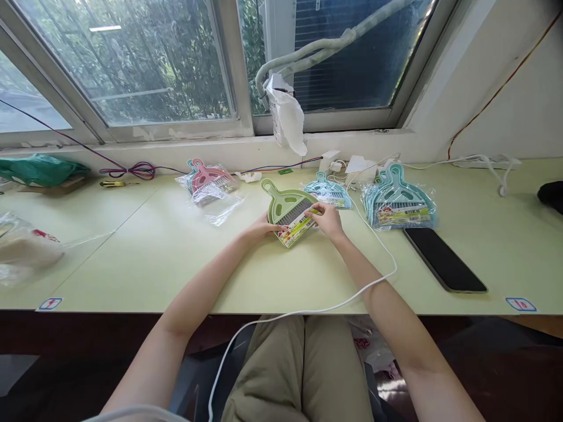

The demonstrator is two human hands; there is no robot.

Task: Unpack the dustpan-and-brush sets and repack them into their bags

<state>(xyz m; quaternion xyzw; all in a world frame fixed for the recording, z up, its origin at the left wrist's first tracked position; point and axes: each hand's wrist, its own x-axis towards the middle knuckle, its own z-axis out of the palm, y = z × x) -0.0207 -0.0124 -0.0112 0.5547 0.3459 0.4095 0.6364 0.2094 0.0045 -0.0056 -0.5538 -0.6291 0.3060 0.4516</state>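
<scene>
A green mini dustpan (273, 202) with a grey-bristled brush (295, 212) inside is held tilted above the table. A printed yellow-green and white label card (295, 230) lies across its front. My left hand (260, 230) is closed on the dustpan's left edge, thumb over the card's corner. My right hand (326, 219) pinches at the right edge, by the card's end; whether it grips the card, the dustpan or both I cannot tell. Just behind lies a blue dustpan set (329, 192), partly hidden by my right hand and the green dustpan.
Bagged blue dustpan sets (398, 196) are piled at right beside a black phone (444, 258). A pink dustpan set (210, 179) in clear plastic lies back left. A white cable (382, 275) crosses my right forearm. Window frames (176, 130) border the table's back.
</scene>
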